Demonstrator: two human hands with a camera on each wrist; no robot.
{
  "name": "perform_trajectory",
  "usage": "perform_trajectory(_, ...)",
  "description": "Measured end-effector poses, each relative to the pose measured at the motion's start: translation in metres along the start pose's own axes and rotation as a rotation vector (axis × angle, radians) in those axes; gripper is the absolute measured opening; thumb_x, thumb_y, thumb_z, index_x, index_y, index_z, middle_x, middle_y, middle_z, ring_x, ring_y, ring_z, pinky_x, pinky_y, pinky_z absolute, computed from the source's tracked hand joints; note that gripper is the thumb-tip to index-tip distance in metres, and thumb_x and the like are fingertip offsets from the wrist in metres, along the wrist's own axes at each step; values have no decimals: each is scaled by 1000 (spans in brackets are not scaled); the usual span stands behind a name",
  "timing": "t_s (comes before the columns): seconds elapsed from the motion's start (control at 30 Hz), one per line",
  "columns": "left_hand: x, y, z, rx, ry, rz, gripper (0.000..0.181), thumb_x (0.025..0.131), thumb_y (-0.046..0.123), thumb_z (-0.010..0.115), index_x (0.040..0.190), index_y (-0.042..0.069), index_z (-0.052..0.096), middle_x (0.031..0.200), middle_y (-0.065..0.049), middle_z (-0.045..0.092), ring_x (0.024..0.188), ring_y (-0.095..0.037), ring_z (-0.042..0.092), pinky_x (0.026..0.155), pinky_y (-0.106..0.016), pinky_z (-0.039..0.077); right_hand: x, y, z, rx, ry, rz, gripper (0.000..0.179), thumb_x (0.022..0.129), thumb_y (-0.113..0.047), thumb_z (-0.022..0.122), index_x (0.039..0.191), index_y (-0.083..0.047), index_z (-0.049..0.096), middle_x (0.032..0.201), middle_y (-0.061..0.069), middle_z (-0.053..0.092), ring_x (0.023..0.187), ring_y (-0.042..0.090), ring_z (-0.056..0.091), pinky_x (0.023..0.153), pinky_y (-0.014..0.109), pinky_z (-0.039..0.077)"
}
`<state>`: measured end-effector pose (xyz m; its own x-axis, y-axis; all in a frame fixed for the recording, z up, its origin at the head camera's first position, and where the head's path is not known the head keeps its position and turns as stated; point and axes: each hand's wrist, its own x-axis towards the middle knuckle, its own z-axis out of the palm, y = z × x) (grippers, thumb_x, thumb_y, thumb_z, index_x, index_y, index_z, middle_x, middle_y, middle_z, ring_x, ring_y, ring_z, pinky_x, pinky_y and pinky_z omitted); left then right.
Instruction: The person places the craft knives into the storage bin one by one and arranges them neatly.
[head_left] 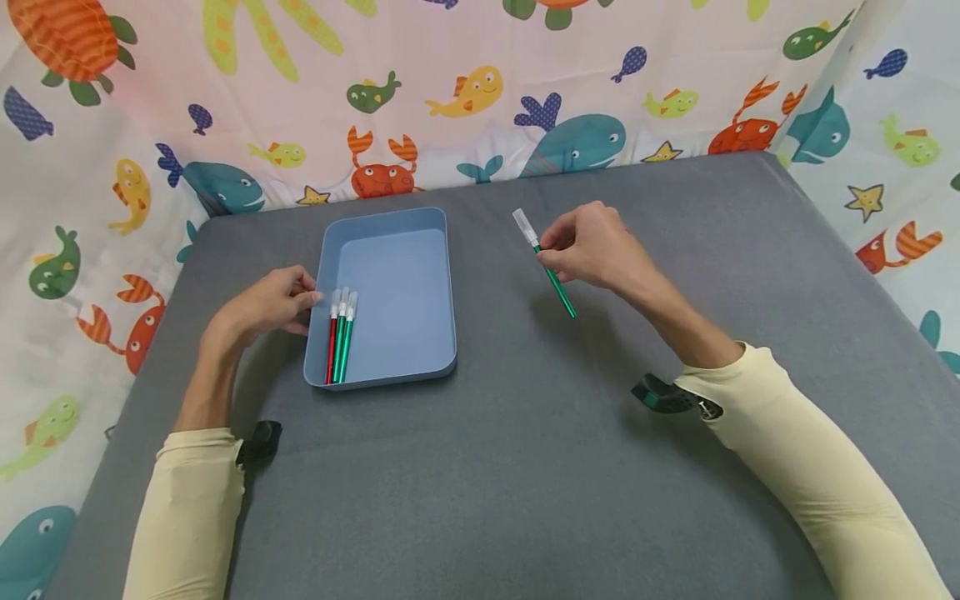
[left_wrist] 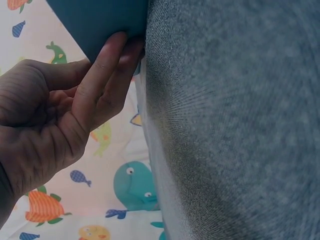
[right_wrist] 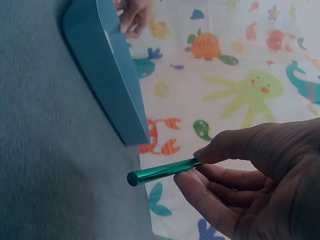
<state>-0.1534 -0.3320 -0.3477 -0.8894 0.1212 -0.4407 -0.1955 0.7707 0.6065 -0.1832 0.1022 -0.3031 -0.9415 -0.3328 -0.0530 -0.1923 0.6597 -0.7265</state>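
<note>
My right hand [head_left: 596, 246] pinches a green craft knife [head_left: 557, 283] between thumb and fingertips, above the table to the right of the tray. Its translucent cap [head_left: 525, 225] points up and away, and the shiny handle slants down. In the right wrist view the handle's flat green end [right_wrist: 133, 179] faces the camera. A blue tray [head_left: 397, 308] lies on the table, and my left hand [head_left: 273, 302] grips its left wall with the thumb at the rim. Inside, along the left side, lie a red craft knife [head_left: 332, 346] and two green craft knives [head_left: 347, 346], all capped.
A grey cloth covers the table [head_left: 510, 483]. Behind it and at the sides hangs a curtain [head_left: 442, 142] printed with sea animals. Both forearms wear pale sleeves [head_left: 187, 508] with dark wrist devices [head_left: 663, 393].
</note>
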Motion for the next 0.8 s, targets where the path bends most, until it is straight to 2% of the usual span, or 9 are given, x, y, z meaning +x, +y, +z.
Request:
perform_trajectory(0.27, 1, -2, -1, -4, -7, -19, 37, 113, 16, 46, 138, -10, 39, 134, -32, 50, 117, -44, 60, 98, -56, 60, 7, -18, 23, 47, -41, -36, 14, 95, -10, 73, 104, 1, 77, 94, 17, 76, 70, 22, 73, 64, 19, 63)
perform_trajectory(0.5, 1, -1, -1, -5, -4, -15, 37, 112, 16, 47, 138, -10, 39, 133, -32, 50, 117, -44, 60, 98, -55, 60, 12, -37, 37, 62, -57, -53, 12, 93, -9, 74, 102, -1, 78, 91, 14, 76, 75, 28, 76, 66, 22, 64)
perform_trajectory(0.8, 1, -2, 0, -10, 1, -17, 37, 113, 16, 45, 138, -10, 39, 133, -31, 49, 117, -44, 59, 98, -56, 60, 20, -51, 59, 139, -70, -66, 13, 94, -9, 73, 102, 0, 78, 91, 16, 76, 81, 33, 78, 72, 27, 67)
